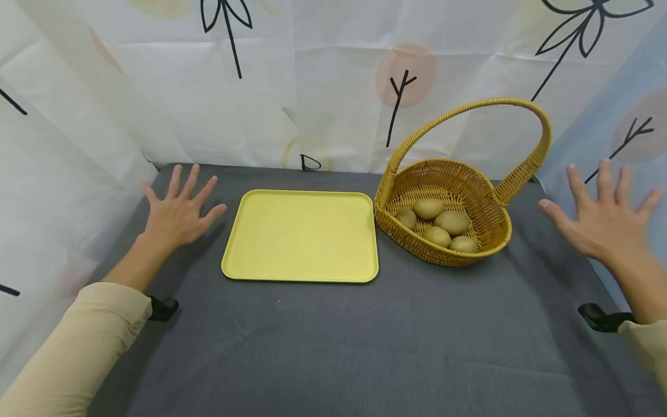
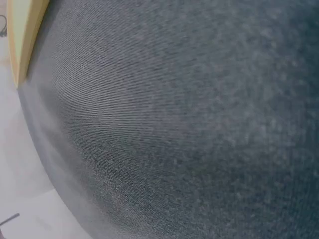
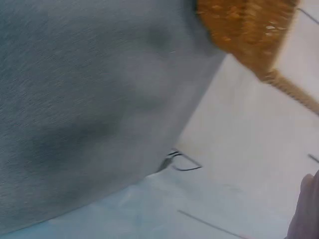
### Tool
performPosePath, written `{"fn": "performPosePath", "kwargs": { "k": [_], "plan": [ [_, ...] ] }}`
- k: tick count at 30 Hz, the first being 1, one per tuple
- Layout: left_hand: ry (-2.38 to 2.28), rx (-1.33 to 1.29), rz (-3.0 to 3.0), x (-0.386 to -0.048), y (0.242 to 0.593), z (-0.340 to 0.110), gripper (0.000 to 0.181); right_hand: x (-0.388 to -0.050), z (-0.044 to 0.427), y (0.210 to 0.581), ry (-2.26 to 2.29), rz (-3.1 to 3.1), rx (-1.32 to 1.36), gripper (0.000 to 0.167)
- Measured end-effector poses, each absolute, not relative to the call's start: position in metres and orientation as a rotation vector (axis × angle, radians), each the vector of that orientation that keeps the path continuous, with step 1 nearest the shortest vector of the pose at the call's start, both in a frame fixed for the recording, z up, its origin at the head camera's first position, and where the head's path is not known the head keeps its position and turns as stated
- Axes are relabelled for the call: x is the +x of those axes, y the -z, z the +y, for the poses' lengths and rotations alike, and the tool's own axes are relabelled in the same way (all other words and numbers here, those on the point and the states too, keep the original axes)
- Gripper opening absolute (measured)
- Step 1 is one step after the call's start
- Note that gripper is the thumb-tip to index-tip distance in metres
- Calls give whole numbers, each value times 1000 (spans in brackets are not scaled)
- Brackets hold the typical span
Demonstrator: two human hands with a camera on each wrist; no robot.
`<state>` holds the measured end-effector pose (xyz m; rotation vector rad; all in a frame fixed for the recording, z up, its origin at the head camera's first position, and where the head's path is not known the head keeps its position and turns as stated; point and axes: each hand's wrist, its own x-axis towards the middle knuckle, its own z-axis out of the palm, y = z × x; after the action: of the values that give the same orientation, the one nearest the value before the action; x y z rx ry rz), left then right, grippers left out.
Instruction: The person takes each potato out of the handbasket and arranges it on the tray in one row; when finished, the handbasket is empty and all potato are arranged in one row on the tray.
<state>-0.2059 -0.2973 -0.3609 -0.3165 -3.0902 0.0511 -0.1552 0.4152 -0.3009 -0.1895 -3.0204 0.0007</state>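
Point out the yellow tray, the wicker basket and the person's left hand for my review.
Yellow tray [image 1: 299,236]: head view, on its bare flat middle.
Wicker basket [image 1: 483,209]: head view, on its inner wall at the right.
Left hand [image 1: 177,213]: head view, on the back of the hand.

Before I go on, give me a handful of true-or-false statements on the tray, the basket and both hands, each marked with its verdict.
1. Five potatoes lie in the wicker basket. True.
2. Two potatoes lie on the yellow tray. False: none do; all those in view are in the basket.
3. The right hand has its fingers spread and holds nothing. True.
4. The left hand grips the tray's edge. False: it is apart from the tray, fingers spread.
5. The basket's handle stands up in an arch. True.
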Motion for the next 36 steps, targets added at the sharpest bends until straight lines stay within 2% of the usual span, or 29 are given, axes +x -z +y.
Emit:
{"fn": "performPosePath", "kwargs": {
  "k": [13, 18, 23, 28, 36],
  "plan": [
    [-33, -660, -3310, -206, 367, -289, 82, -136, 369, 263, 53, -2797, 33, 99],
    [67, -748, -3368, -207, 369, -286, 82, -134, 347, 265, 74, -2654, 228, 101],
    [86, -818, -3366, -209, 364, -282, 79, -139, 333, 273, 34, -2678, 414, 90],
    [150, -863, -3375, -210, 362, -281, 76, -145, 327, 282, -248, -2878, 683, 69],
    [194, -862, -3395, -210, 358, -277, 75, -155, 325, 280, -850, -3317, 653, 66]
  ]
}}
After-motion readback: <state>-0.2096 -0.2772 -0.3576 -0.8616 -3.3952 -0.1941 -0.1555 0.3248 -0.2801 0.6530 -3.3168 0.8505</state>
